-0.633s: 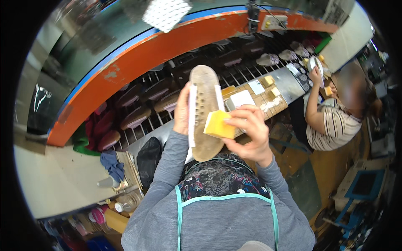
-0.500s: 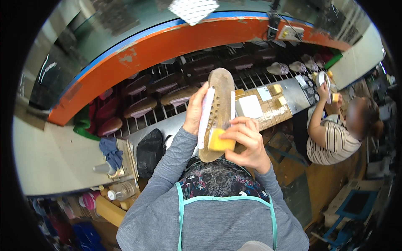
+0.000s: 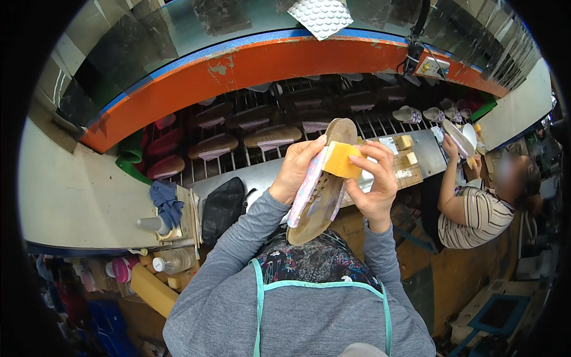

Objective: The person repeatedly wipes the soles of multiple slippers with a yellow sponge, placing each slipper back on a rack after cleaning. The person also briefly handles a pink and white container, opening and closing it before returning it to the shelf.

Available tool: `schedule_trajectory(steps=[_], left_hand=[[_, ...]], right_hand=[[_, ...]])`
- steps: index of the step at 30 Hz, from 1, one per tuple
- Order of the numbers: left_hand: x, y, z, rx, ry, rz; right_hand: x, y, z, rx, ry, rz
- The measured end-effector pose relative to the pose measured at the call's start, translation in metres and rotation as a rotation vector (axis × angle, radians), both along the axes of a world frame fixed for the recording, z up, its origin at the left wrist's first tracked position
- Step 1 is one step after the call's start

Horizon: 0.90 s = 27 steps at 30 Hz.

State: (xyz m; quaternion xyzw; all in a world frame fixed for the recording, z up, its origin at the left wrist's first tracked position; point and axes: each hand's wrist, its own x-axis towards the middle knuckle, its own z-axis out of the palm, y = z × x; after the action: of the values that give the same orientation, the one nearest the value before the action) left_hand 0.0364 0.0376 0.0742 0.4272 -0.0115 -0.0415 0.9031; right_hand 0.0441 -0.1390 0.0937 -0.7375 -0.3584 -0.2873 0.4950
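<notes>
In front of my body is a brown shoe sole (image 3: 316, 215) with a row of round marks and pink patterned flaps along its long sides. It is tilted, its far end leaning right. My left hand (image 3: 295, 171) is closed around its left edge, against one flap. With my right hand (image 3: 376, 183) I pinch a yellow sponge block (image 3: 341, 160), which lies against the upper part of the sole. The sponge covers some of the surface under it.
Beyond my hands, rows of similar soles (image 3: 214, 146) lie on a dark rack under an orange beam (image 3: 256, 61). A black bag (image 3: 222, 209) rests left of me. At right, another person (image 3: 476, 214) handles a shoe piece. Sponge pieces (image 3: 410, 158) sit on a cardboard-covered surface (image 3: 409, 176).
My right hand has carried the sponge from the near end of the sole up toward its far end. The sole has tilted further, its far end swinging right. The view has shifted slightly.
</notes>
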Motion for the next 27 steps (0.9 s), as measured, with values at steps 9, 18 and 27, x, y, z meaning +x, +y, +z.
schedule_trajectory(steps=[9,18,27], left_hand=[[0.001,0.003,0.001,0.11,-0.04,0.003],[0.023,-0.004,0.013,0.136,-0.039,0.101],[0.045,-0.002,0.013,0.204,0.041,0.161]], right_hand=[[-0.005,-0.002,0.005,-0.076,0.055,-0.013],[-0.027,0.005,-0.008,-0.068,0.105,-0.008],[-0.047,0.01,-0.018,-0.129,0.102,0.02]])
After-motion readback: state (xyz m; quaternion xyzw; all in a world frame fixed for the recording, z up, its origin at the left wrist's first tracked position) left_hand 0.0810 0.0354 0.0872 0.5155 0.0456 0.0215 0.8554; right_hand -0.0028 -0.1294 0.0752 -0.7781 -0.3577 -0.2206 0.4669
